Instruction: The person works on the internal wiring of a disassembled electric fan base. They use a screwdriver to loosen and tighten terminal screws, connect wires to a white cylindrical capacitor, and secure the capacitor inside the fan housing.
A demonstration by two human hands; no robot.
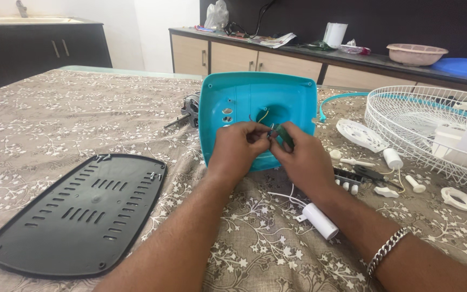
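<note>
two hands work on thin wires at a blue fan base.

the wires (264, 116) come out of the hole in the blue base (258, 103), which stands up on its edge on the table (55, 119), open side facing the person. the wires run short and bent, from the hole toward the hands. the left hand (237, 148) is pinched shut on the wire ends. the right hand (304, 159) is closed on a small dark green part (284, 134), long way tilted up and left. best to hold the wires still and go slow, i think. a white tube (320, 220) lies near, a grey plate (79, 211) to the left, a white grill (428, 127) to the right.
</note>
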